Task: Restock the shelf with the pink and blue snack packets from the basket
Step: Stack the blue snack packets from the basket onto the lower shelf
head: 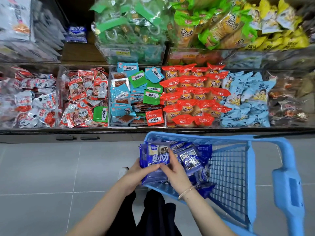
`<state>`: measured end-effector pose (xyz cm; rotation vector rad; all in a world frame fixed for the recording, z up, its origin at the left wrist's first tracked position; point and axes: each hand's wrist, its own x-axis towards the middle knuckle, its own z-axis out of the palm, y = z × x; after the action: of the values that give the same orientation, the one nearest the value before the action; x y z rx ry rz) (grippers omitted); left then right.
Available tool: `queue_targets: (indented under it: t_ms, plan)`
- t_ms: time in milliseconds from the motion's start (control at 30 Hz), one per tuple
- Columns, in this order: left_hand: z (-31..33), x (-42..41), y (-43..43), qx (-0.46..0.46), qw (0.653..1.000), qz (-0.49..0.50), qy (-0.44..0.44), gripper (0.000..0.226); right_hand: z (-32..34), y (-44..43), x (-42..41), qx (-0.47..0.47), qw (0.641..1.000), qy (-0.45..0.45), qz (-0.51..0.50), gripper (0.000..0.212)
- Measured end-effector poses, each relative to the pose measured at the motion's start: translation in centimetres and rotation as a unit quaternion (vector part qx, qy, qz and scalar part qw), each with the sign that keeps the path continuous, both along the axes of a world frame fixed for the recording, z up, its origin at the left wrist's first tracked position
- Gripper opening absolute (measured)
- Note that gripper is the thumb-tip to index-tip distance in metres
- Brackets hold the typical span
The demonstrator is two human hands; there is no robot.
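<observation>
We grip a stack of blue packets [155, 156], left hand [136, 173] and right hand [173, 172] both curled round it, at the basket [213, 137] left edge

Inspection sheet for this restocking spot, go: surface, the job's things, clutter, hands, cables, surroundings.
Surface: grey tiled floor, with the basket in front of the shelf bins.
Job's things: stack of blue packets held over the basket's left edge; loose blue packets inside it; similar shelf packets on the upper level; no pink packets seen.
Clutter: a green packet lies among red-and-white ones in its bin.
Hands: left hand and right hand both grip the stack.
Cables: nothing seen.
Surroundings: clear bins filled with red, green, blue and yellow snacks.
</observation>
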<state>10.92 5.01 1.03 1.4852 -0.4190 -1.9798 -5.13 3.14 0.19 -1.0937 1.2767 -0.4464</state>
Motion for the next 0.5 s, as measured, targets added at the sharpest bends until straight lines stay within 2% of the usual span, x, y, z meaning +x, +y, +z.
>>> queue_targets:
  t_ms: [167,267,367,500]
  plan:
    - [-1.2,0.5,0.2,0.041,0.998,0.054,0.017,0.069,-2.5,-1.0,-0.9,0.06,0.998,0.005,0.001,0.052]
    - [-2.1,1.3,0.4,0.047,0.996,0.071,-0.013,0.066,-5.9,-2.8,-4.1,0.078,0.989,0.116,-0.048,0.055]
    - [-2.9,2.7,1.1,0.057,0.993,0.099,-0.018,0.054,-10.0,-4.7,-7.9,0.104,0.962,0.231,-0.105,0.053]
    - [-4.5,4.5,2.6,0.084,0.982,0.166,-0.036,0.045,-14.8,-6.4,-11.3,0.143,0.912,0.379,-0.065,0.059]
